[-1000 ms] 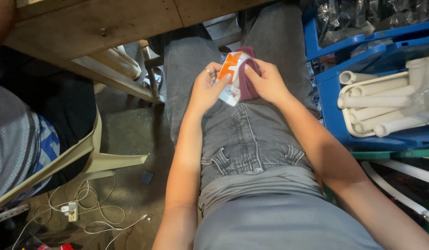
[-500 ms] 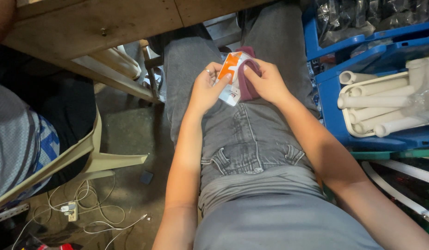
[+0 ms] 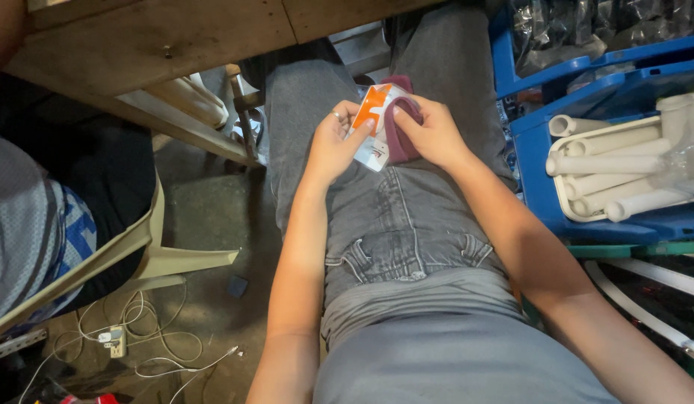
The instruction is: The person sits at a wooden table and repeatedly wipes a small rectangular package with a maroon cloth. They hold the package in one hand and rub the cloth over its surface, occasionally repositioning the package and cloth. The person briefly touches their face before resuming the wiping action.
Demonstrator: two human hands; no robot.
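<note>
The small orange and white packet point(image 3: 373, 123) sits over the lap, on the far part of the grey jeans point(image 3: 407, 217). It is held between both hands, and its long side tilts from far right down to near left. The left hand point(image 3: 333, 142) pinches its left edge. The right hand point(image 3: 431, 131) presses a dark red cloth point(image 3: 399, 127) against its right side. A blue crate point(image 3: 542, 179) with white pipes point(image 3: 609, 168) stands to the right.
</note>
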